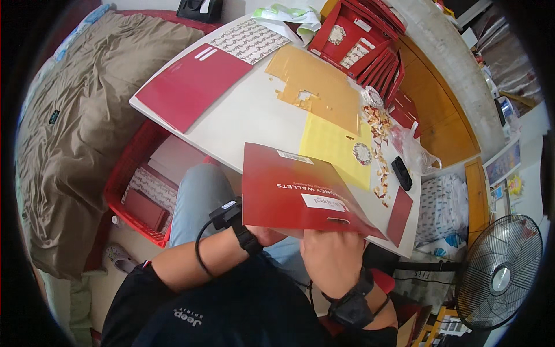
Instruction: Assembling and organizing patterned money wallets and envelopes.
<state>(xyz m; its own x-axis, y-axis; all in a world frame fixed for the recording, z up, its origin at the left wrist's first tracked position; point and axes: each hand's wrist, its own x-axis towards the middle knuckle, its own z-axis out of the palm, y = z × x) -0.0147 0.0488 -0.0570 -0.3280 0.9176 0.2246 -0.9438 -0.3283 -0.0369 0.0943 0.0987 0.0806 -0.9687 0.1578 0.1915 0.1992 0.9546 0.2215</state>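
A red cardboard folder (pixel 277 191) is held tilted over my lap at the table's near edge. It has a white label, a barcode sticker and a slot-shaped hang hole. My right hand (pixel 332 257) is closed at its lower edge beside the hang hole, with the fingertips out of sight. Behind the lower left part of the folder is my left hand (pixel 267 236), gripping it, mostly hidden. Past the folder lies a yellow sheet (pixel 324 141) bearing a round patterned sticker (pixel 362 154).
The white table (pixel 225 124) also carries a dark red folder (pixel 193 87), orange sheets (pixel 318 84), scattered paper scraps (pixel 378 130), a black object (pixel 402 173) and a rack of red folders (pixel 361 37). A red basket (pixel 136 156) stands left of my knee, a fan (pixel 500 277) at right.
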